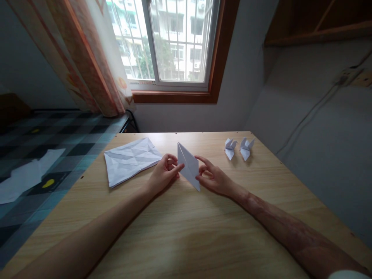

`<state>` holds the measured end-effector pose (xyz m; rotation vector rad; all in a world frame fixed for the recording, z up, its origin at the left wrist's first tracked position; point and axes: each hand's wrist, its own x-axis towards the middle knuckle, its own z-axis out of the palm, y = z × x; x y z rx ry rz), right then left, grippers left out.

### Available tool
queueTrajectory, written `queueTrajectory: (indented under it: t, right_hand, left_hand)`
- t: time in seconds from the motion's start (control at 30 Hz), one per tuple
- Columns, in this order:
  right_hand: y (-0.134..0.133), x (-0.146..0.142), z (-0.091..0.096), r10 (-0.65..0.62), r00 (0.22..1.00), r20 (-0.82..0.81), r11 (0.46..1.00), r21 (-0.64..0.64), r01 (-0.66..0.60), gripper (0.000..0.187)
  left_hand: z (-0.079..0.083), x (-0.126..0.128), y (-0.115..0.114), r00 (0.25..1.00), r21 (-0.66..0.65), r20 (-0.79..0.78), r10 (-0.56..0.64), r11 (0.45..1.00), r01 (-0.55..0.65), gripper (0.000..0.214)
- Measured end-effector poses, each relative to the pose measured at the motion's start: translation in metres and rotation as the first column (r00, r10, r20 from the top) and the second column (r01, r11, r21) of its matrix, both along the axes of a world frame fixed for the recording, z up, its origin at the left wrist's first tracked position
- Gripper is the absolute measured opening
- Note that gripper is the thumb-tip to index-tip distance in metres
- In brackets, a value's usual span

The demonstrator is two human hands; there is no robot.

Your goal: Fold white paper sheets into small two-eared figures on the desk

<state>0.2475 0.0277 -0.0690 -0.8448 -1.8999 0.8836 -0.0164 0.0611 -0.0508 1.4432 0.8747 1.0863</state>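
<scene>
A folded piece of white paper [188, 164], pointed at its top and bottom, is held up between my hands over the middle of the table. My left hand [167, 170] pinches its left edge, thumb on the near face and the other fingers curled behind. At the right edge, my right hand [213, 176] has its thumb and index finger against the paper, one above the other. Left of my left hand lies a creased white sheet [132, 159]. Beyond my right hand stand two folded paper figures, one origami piece [230, 148] beside another origami piece [246, 148].
The wooden table [162, 232] reaches toward the wall under a barred window [180, 46]. To the left is a bed with a checked cover [78, 135], where loose white papers [26, 178] lie. A cable [305, 112] runs down the right wall.
</scene>
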Motion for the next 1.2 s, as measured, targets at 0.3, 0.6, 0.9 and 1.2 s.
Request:
queueTrajectory:
  t: [0.3, 0.6, 0.9, 1.2]
  right_hand:
    - [-0.002, 0.000, 0.005, 0.003, 0.999, 0.044, 0.994, 0.113, -0.008, 0.075]
    - [-0.003, 0.001, 0.001, -0.121, 0.992, 0.034, 0.980, 0.161, 0.114, 0.063]
    - [0.001, 0.004, 0.002, -0.223, 0.967, 0.121, 0.947, 0.262, 0.185, 0.013]
    - [0.005, 0.006, 0.001, -0.375, 0.912, 0.166, 0.892, 0.332, 0.306, 0.018]
  left_hand:
    - [-0.002, -0.001, 0.004, 0.999, 0.027, 0.028, -0.019, 0.999, 0.018, 0.053]
    - [0.010, 0.001, -0.005, 0.994, 0.127, -0.054, -0.094, 0.987, 0.100, 0.038]
    - [0.012, -0.002, -0.005, 0.984, 0.248, -0.171, -0.049, 0.965, 0.091, 0.028]
    - [0.003, -0.005, 0.003, 0.984, 0.255, -0.125, 0.124, 0.963, -0.089, 0.041]
